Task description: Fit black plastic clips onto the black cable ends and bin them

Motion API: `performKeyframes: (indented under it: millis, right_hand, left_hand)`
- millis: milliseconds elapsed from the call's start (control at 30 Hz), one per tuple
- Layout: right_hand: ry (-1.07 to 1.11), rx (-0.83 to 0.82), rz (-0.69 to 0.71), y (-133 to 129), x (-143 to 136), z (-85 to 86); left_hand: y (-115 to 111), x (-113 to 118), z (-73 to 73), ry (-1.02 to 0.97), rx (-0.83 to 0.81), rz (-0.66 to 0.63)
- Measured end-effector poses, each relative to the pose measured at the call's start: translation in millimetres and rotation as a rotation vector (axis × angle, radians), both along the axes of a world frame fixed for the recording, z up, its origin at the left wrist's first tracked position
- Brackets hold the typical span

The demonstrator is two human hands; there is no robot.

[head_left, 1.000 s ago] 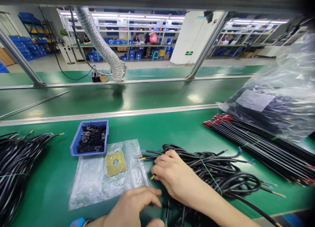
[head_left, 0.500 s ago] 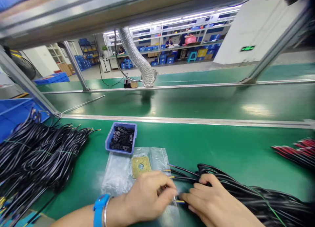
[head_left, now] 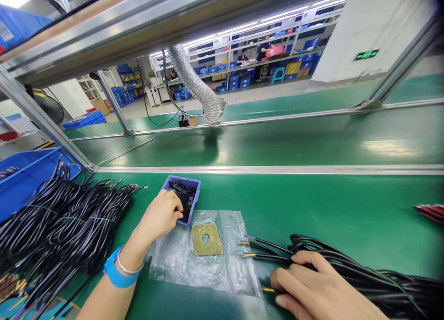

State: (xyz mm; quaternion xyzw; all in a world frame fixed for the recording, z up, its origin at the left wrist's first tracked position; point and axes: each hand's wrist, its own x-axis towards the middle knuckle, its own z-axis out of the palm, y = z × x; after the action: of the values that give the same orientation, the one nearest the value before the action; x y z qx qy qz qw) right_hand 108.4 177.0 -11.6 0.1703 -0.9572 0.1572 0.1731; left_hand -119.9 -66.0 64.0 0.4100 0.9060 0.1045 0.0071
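My left hand point(head_left: 164, 212) reaches into a small blue-purple bin point(head_left: 196, 195) of black plastic parts point(head_left: 186, 193). Its fingers are curled together at the near left side, and their tips are hidden among the parts. My right hand point(head_left: 310, 283) is closed round a black cable at the near end of a bundle of black cables point(head_left: 347, 260). A short yellow wire end point(head_left: 268, 289) pokes out to the left of its fingers. Other stripped cable ends point(head_left: 250, 255) with coloured wires lie just above, over the edge of a clear plastic bag point(head_left: 234, 269).
A yellowish square sponge point(head_left: 207, 246) with a round hole rests on the bag. Large black cable bundles point(head_left: 69, 223) lie at left beside a blue crate point(head_left: 31, 172). Red-and-black wires point(head_left: 430, 212) are at far right. A silver duct point(head_left: 199, 89) hangs beyond a metal rail.
My left hand has moved away from the cable ends, up and left into the bin of black parts. My right hand stays at the cables. The view has shifted slightly.
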Motion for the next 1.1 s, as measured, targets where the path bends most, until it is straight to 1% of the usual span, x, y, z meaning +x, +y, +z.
performKeyframes:
  millis: [100, 200, 233, 267, 300, 367, 400, 433, 467, 500, 533, 567, 633, 733, 833, 900, 967, 1033, 1100]
  right_hand:
    - [-0.012, -0.021, -0.03, -2, 0, -0.6]
    - [-0.004, -0.048, -0.05, -5, 0, 6.4]
    - [0.004, -0.055, -0.055, -6, 0, 9.9]
    - [0.004, -0.056, -0.061, -7, 0, 13.7]
    - [0.002, -0.054, -0.067, -8, 0, 17.4]
    - [-0.01, -0.043, -0.087, -8, 0, 24.0]
    - [-0.024, -0.04, -0.103, -8, 0, 26.4]
    - [-0.039, -0.041, -0.122, -8, 0, 28.1]
    - [-0.053, -0.047, -0.141, -8, 0, 29.1]
    - [-0.07, -0.056, -0.156, -9, 0, 29.5]
    - [-0.085, -0.067, -0.162, -9, 0, 29.4]
    - [-0.094, -0.079, -0.166, -9, 0, 29.0]
    - [-0.097, -0.101, -0.171, -10, 0, 27.5]
    - [-0.084, -0.105, -0.18, -11, 0, 25.0]
    - [-0.078, -0.082, -0.175, -11, 1, 24.0]
    - [-0.084, -0.097, -0.175, -11, 2, 24.5]
    - [-0.094, -0.145, -0.189, -10, 2, 26.0]
    - [-0.11, -0.195, -0.206, -9, 2, 28.3]
    - [-0.123, -0.229, -0.219, -9, 1, 31.0]
  left_hand:
    - [-1, 4, 4.3, 0.067, -0.026, -0.042]
    - [-3, 6, 8.3, 0.058, -0.052, -0.077]
    - [-4, 6, 9.3, 0.054, -0.035, -0.081]
    - [-5, 7, 10.0, 0.065, 0.017, -0.072]
    - [-4, 9, 10.4, 0.081, 0.103, -0.051]
    - [0, 17, 10.0, 0.049, 0.346, 0.008]
    - [3, 22, 9.1, -0.022, 0.456, 0.028]
    - [8, 28, 7.4, -0.121, 0.525, 0.029]
    - [13, 35, 4.8, -0.224, 0.545, 0.007]
    - [17, 42, 1.4, -0.303, 0.526, -0.034]
    - [22, 49, -2.9, -0.34, 0.487, -0.083]
    - [26, 54, -7.9, -0.332, 0.44, -0.132]
    - [31, 61, -18.9, -0.231, 0.377, -0.228]
    - [33, 64, -33.1, 0.009, 0.275, -0.341]
    - [34, 64, -39.1, 0.212, 0.077, -0.402]
    - [36, 64, -39.3, 0.254, -0.004, -0.415]
    - [38, 64, -38.5, 0.227, -0.003, -0.402]
    - [40, 67, -37.9, 0.116, 0.077, -0.342]
    - [44, 75, -37.5, -0.126, 0.224, -0.227]
